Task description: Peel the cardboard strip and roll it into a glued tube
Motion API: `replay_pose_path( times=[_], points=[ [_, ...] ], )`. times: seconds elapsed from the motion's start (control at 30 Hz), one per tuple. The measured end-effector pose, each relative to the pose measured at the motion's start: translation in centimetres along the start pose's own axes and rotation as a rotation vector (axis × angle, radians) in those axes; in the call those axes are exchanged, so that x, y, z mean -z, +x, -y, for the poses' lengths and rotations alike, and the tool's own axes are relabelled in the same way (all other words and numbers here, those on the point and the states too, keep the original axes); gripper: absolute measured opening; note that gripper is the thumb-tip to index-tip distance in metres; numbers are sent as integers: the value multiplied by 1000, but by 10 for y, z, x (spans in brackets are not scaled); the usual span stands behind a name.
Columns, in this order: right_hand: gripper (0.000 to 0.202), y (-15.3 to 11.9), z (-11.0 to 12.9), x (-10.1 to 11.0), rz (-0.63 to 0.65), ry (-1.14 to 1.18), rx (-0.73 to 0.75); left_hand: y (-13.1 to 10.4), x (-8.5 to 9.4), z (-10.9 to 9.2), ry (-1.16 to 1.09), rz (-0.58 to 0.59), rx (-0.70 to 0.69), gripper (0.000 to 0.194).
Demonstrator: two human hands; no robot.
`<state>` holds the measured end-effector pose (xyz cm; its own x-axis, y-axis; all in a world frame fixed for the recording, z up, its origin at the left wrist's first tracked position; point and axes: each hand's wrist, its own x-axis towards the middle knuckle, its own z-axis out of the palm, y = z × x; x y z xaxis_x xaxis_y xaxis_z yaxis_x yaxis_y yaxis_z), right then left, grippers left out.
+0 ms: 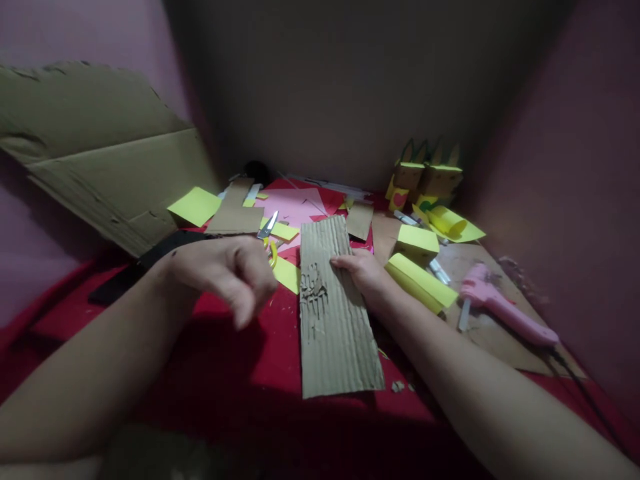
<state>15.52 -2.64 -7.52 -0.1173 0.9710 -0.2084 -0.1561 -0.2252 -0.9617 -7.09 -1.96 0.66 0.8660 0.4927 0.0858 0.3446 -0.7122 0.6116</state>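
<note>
A strip of corrugated cardboard (335,333) stands tilted before me, its ridged side showing and a torn, ragged patch at its left edge. My right hand (364,272) grips its right edge, with the thumb on the ridged face and the other fingers hidden behind. To the left of the strip, apart from it, is my left hand (233,273), slightly blurred. Its fingers are curled in and the thumb points down; whatever they may hold is hidden. Scissors with yellow handles (270,239) lie just beyond the left hand.
A pink glue gun (505,310) with a cord rests on a board at right. Yellow paper-covered pieces (423,283) lie nearby. Small decorated cardboard boxes (425,177) stand at the back. Pink paper (295,203) covers part of the red cloth (220,373). A large cardboard sheet (115,160) leans left.
</note>
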Motion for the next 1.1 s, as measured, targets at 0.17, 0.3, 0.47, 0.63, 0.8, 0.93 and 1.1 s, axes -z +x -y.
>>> replay_pose_path(
  times=[0.17,0.3,0.47,0.63,0.8,0.93,1.1],
  points=[
    [11,-8,2,-7,-33,24,49,20,-31,-1,162,-163,130,33],
    [15,-18,4,-18,-90,53,92,29,-52,6,512,-199,220,42],
    [21,-24,2,-26,-141,122,92,31,-65,10,657,-192,226,23],
    [23,-21,0,-23,-115,164,126,32,-62,11,615,-253,160,13],
    [21,-19,1,-18,-96,157,174,28,-46,2,317,-275,263,15],
    [20,-18,5,-14,-112,165,175,20,-32,-7,14,-323,285,17],
    [19,-15,10,-9,-162,185,157,1,-12,-16,-323,-348,207,20]
  ],
)
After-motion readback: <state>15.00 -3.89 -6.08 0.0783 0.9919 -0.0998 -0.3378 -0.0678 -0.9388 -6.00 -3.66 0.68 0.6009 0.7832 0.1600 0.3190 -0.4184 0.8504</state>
